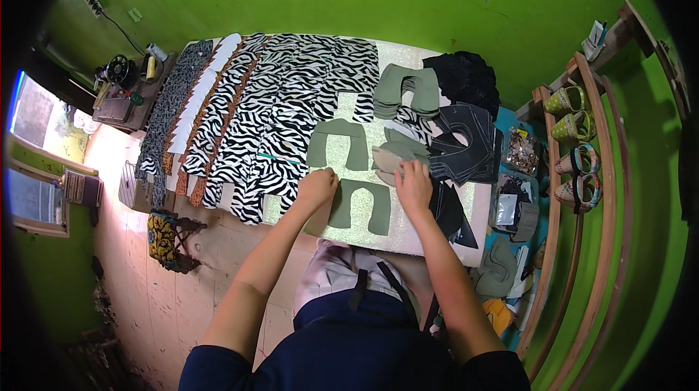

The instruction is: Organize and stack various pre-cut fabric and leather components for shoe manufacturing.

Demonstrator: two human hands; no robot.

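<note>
On the table (437,234), left to right:
Zebra-print pieces (277,121): overlapped rows fill your far left.
Left hand (318,187): loosely curled, knuckles down, grasping nothing, touching the U-shaped olive piece (360,205).
Right hand (413,186): fingers flat, pressing the tan piece (389,162).
Near edge: just below the olive piece.

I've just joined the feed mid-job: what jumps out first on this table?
The zebra-print pieces lie fanned in overlapping rows across the left and middle of the glittery table, against bright green walls. Near the front edge, the left hand and right hand press down on either side of an olive U-shaped cutout. A stack of black pieces lies at right.
</note>
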